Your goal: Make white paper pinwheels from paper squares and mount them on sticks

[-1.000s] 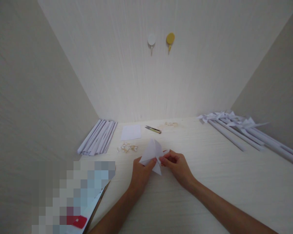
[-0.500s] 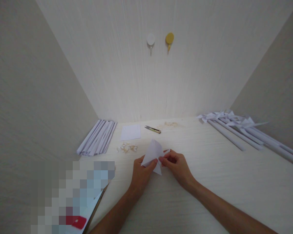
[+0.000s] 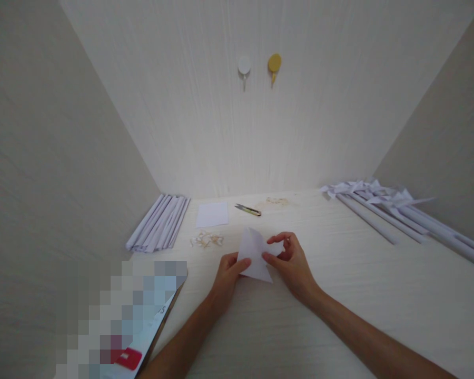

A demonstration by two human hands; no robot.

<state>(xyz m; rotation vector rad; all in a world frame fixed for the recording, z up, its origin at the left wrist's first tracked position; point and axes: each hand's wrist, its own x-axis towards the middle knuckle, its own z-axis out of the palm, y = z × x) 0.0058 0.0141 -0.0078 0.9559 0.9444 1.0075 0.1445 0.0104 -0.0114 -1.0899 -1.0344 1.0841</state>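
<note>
A white piece of paper (image 3: 255,263), with a pointed lower right corner and a flap reaching right, is held just above the table. My left hand (image 3: 227,273) grips its left edge, thumb on top and fingers behind. On the right side, my right hand (image 3: 292,263) has its thumb on the paper by the flap, its index finger lifted and bent; the other fingers are partly hidden behind the flap. Beyond the hands lie a square white sheet (image 3: 212,215), thread snips (image 3: 248,210) and a small pile of cotton swab ends (image 3: 207,239).
Rolled paper tubes (image 3: 158,223) are stacked at the left. Paper pinwheels on tube sticks (image 3: 379,202) lie at the right. Small light bits (image 3: 277,201) are near the back wall, which bears a white hook (image 3: 244,66) and a yellow hook (image 3: 274,63). A partly blurred screen (image 3: 142,326) stands front left.
The paper has turned and now lies flatter, its lower corner further right. My left thumb has shifted left on it, and my right index finger has lifted away from the thumb.
</note>
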